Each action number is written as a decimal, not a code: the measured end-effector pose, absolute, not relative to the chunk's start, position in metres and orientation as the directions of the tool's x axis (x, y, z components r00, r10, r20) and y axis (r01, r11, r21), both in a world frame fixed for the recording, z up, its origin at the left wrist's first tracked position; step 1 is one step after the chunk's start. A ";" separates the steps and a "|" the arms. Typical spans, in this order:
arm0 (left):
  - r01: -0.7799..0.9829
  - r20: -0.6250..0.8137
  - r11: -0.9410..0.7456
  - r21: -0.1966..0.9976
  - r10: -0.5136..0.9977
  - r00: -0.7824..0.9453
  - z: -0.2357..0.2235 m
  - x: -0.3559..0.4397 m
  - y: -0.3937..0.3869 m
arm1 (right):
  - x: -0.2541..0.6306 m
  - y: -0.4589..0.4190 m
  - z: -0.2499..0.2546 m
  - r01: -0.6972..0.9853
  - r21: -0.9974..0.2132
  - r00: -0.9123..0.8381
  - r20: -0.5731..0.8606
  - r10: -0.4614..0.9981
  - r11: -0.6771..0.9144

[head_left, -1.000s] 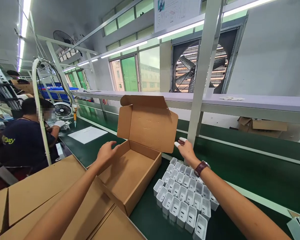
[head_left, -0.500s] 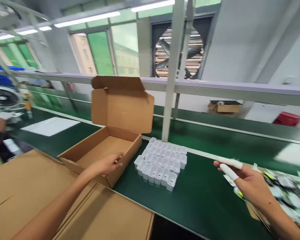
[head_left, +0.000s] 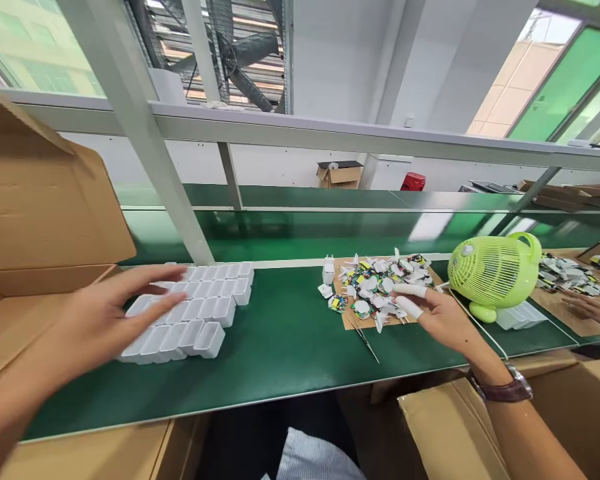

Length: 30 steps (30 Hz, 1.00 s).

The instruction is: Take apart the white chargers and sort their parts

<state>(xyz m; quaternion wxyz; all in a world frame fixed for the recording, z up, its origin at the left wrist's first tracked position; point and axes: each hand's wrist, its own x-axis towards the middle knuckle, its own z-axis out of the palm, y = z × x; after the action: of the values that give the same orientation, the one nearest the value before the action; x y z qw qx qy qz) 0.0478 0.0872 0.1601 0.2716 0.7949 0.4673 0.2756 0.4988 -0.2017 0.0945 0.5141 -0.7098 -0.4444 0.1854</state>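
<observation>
Left grip spread wide over the cases, right grip narrowly parted at the circuit-board heap.
The left hand (head_left: 97,328) covers part of the white rectangular open-topped plastic cases (head_left: 209,340), at eight o'clock in view; the right hand (head_left: 447,325), two fingertips sheathed in white, reaches the heap of white-and-green circuit boards (head_left: 367,283) at four o'clock, contact impossible to tell. Metal tweezers (head_left: 366,343) lie at the heap's six o'clock on the green desk (head_left: 280,333); a lime-green plastic fan (head_left: 495,275) stands at its three o'clock. Half a second ago the left hand was over the open brown cardboard box (head_left: 45,213), now at nine o'clock.
</observation>
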 end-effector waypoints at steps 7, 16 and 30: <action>0.282 0.151 -0.686 0.671 0.499 0.853 0.072 0.263 0.051 | 0.491 -0.191 0.047 0.728 -0.685 0.208 0.217 0.954 -0.003; 0.270 0.078 -0.495 0.826 0.575 0.814 -0.011 0.398 0.129 | 0.477 -0.130 0.013 0.936 -0.349 0.045 0.265 0.963 0.052; 0.344 0.297 -0.675 0.653 0.646 0.703 0.066 0.282 0.116 | 0.434 -0.071 -0.001 0.993 -0.080 0.097 0.134 0.986 -0.087</action>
<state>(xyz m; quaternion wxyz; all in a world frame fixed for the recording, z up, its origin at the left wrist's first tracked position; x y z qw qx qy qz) 0.2823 0.1159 0.0658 0.2881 0.8766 0.2824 0.2625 0.4344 -0.0713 -0.0014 0.0750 -0.7368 -0.6716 -0.0227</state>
